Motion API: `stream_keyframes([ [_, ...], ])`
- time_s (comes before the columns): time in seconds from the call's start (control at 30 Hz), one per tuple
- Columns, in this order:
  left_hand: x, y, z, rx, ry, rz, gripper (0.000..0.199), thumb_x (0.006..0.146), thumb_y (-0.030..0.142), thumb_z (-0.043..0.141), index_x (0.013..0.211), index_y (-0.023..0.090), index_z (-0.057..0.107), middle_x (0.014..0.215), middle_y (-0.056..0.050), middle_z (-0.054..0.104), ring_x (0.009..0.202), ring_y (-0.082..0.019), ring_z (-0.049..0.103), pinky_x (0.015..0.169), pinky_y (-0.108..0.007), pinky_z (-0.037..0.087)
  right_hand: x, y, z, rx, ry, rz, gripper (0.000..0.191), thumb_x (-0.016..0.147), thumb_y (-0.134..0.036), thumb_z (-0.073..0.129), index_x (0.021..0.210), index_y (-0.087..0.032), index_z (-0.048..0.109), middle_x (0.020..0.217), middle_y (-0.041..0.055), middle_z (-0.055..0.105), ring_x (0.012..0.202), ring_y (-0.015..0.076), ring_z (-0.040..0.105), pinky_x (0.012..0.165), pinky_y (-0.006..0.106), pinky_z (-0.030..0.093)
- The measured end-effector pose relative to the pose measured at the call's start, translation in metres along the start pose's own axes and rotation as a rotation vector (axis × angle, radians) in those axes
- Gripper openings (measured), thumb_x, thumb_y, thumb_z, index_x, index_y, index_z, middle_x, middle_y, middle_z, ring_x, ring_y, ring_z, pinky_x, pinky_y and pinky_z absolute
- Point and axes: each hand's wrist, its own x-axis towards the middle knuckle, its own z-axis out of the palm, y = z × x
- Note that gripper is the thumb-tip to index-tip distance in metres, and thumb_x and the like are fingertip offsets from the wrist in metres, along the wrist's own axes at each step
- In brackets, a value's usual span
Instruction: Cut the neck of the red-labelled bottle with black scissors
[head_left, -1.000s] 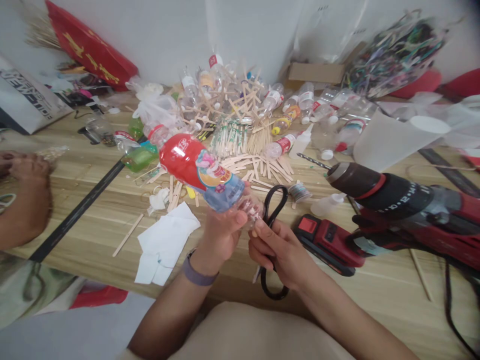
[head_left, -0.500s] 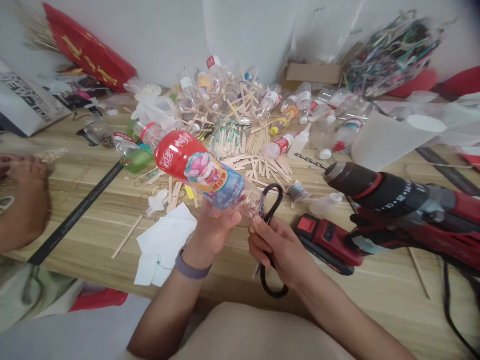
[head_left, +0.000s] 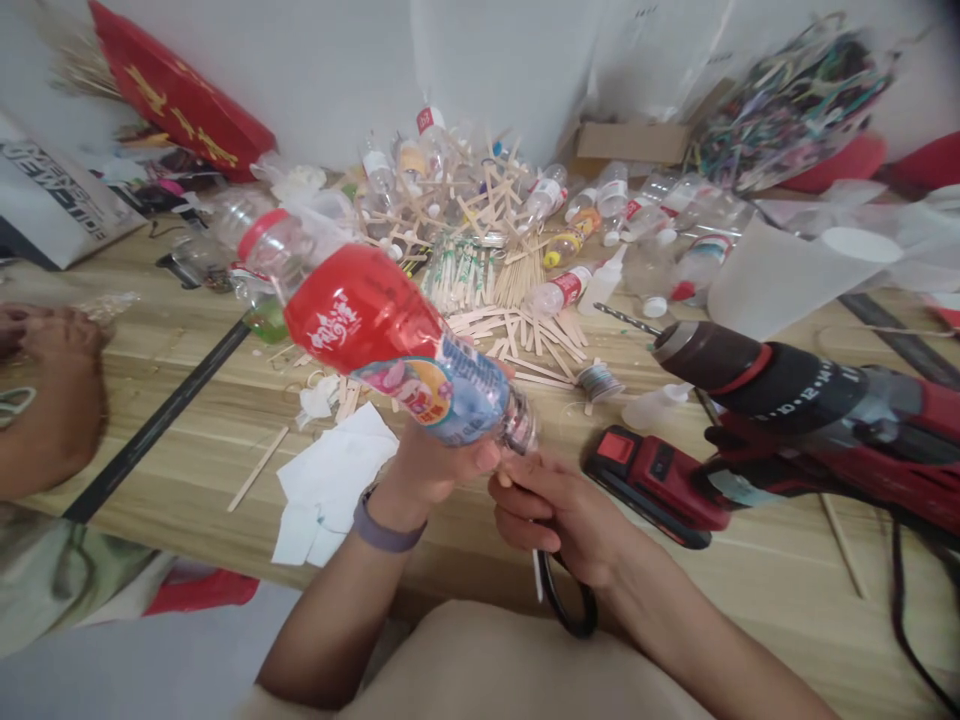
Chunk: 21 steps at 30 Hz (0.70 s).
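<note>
A plastic bottle with a red and blue label (head_left: 397, 340) is held tilted over the table, its clear end up to the left. My left hand (head_left: 442, 465), with a purple band at the wrist, is wrapped round its lower right part from below. My right hand (head_left: 551, 505) is closed at the bottle's right end, fingertips touching near it. Black-handled scissors (head_left: 574, 600) hang from my right hand, one loop showing below the fingers; their blades are mostly hidden.
A red and black drill (head_left: 787, 410) lies at the right, its bit pointing left. Wooden sticks (head_left: 517, 330), bottles and a thread spool (head_left: 600, 380) lie ahead. White paper (head_left: 330, 490) is left of my hands. Another person's hands (head_left: 60, 350) rest at the far left.
The bottle has turned and its left end has come closer to the camera. The scissors have swung down, with their upper loop no longer showing above my right hand.
</note>
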Motion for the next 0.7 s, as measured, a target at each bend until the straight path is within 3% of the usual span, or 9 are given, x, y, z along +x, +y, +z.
stream_keyframes([
  [0.07, 0.003, -0.001, -0.002, 0.036, -0.045, 0.064, 0.053, 0.041, 0.035, 0.093, 0.087, 0.026, 0.069, 0.091, -0.001, 0.068, 0.085, -0.022, 0.062, 0.084, -0.037, 0.050, 0.000, 0.000, -0.002, 0.042, -0.006, 0.025, 0.051, 0.074, -0.051, 0.074, 0.061, -0.021, 0.036, 0.046, -0.0136, 0.022, 0.035, 0.0023, 0.019, 0.039, 0.019, 0.016],
  [0.13, 0.006, -0.003, -0.001, 0.040, -0.044, 0.124, 0.049, 0.044, 0.034, 0.092, 0.085, 0.025, 0.067, 0.086, 0.000, 0.068, 0.080, -0.019, 0.062, 0.079, -0.034, 0.051, 0.001, 0.002, -0.003, -0.016, 0.076, -0.050, 0.052, 0.076, -0.054, 0.072, 0.061, -0.020, 0.036, 0.046, -0.0131, 0.024, 0.035, 0.0025, 0.022, 0.040, 0.019, 0.019],
  [0.27, 0.004, -0.007, 0.010, -0.049, 0.032, 0.127, 0.052, 0.053, 0.026, 0.090, 0.098, 0.026, 0.064, 0.096, 0.002, 0.070, 0.091, -0.018, 0.066, 0.090, -0.034, 0.050, 0.010, 0.010, -0.009, -0.357, 0.344, -0.297, 0.057, 0.080, -0.068, 0.061, 0.058, -0.022, 0.035, 0.045, -0.0097, 0.031, 0.036, 0.0065, 0.037, 0.040, 0.021, 0.026],
  [0.4, -0.003, -0.007, 0.022, -0.133, 0.104, 0.097, 0.045, 0.062, 0.026, 0.085, 0.101, 0.024, 0.064, 0.103, 0.000, 0.071, 0.104, -0.020, 0.066, 0.101, -0.038, 0.045, 0.016, 0.020, -0.017, -0.719, 0.508, -0.388, 0.060, 0.086, -0.073, 0.045, 0.057, -0.021, 0.043, 0.041, -0.0028, 0.045, 0.040, 0.0110, 0.046, 0.044, 0.024, 0.035],
  [0.57, -0.003, -0.002, 0.029, -0.219, 0.203, 0.026, 0.034, 0.070, 0.037, 0.080, 0.095, 0.020, 0.066, 0.096, -0.001, 0.071, 0.105, -0.019, 0.065, 0.101, -0.035, 0.045, 0.011, 0.022, -0.015, -0.771, 0.570, -0.497, 0.050, 0.093, -0.063, 0.043, 0.065, -0.022, 0.045, 0.046, -0.0018, 0.051, 0.043, 0.0134, 0.051, 0.046, 0.025, 0.039],
  [0.7, 0.000, 0.001, 0.029, -0.280, 0.260, -0.086, 0.021, 0.081, 0.040, 0.069, 0.087, 0.020, 0.067, 0.090, 0.000, 0.071, 0.089, -0.016, 0.068, 0.091, -0.031, 0.051, 0.003, 0.014, -0.009, -1.022, 0.660, -0.589, 0.038, 0.094, -0.049, 0.049, 0.067, -0.023, 0.047, 0.049, -0.0003, 0.057, 0.045, 0.0154, 0.055, 0.049, 0.026, 0.040],
])
